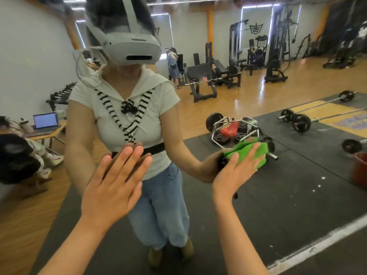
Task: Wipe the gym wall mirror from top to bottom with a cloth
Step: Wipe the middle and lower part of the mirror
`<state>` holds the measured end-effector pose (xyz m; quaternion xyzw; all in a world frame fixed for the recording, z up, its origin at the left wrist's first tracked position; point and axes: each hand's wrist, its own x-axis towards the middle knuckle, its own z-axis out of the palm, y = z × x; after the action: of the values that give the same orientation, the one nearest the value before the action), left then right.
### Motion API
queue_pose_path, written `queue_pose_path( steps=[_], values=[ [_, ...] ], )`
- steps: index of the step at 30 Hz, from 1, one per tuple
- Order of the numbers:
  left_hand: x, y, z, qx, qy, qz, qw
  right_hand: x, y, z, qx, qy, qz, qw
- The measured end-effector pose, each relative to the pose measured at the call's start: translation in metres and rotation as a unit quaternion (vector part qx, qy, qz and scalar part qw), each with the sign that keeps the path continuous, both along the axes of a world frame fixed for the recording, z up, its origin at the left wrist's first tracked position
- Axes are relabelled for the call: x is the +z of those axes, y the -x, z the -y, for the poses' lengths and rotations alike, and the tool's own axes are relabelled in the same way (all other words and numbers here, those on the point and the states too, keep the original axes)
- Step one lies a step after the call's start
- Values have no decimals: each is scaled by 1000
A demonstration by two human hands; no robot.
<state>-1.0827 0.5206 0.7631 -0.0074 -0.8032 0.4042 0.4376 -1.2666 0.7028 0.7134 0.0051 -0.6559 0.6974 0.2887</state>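
Observation:
The wall mirror [278, 195] fills the whole view and reflects me and the gym behind me. My left hand [115, 183] lies flat against the glass at waist height, fingers straight and together. To its right, my right hand [236, 169] presses a folded green cloth [250, 151] against the mirror with straight, spread fingers. The cloth sticks out above and right of my fingertips. Both hands meet their own reflections on the glass.
The mirror shows black rubber flooring, a hex bar with plates [234, 130], barbells [297, 120], weight machines [228, 70] and a reddish bucket [359, 169] at the right edge. A seated person and a laptop [45, 121] on a small table appear reflected at the left.

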Motion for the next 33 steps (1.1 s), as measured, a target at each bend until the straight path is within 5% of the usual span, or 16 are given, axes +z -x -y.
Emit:
queue_pose_path(
  steps=[5, 10, 14, 19, 26, 33],
  values=[
    [1, 0, -1, 6, 3, -2, 1000, -22, -78, 56, 32, -145, -110, 983],
    [2, 0, -1, 12, 7, 6, 1000, 15, -11, 10, -3, -247, -278, 928],
    [-2, 1, -1, 3, -1, -2, 1000, 30, 27, -17, -45, -205, -242, 947],
    [-1, 2, 0, 11, 10, -8, 1000, -15, -31, 17, 21, -175, -141, 974],
    [-3, 3, 1, 15, 13, -14, 1000, 25, 16, -22, 22, -287, -328, 900],
    [-7, 5, -2, 22, -14, -23, 999, 1, 5, -13, 17, -199, -210, 957]
  ],
)
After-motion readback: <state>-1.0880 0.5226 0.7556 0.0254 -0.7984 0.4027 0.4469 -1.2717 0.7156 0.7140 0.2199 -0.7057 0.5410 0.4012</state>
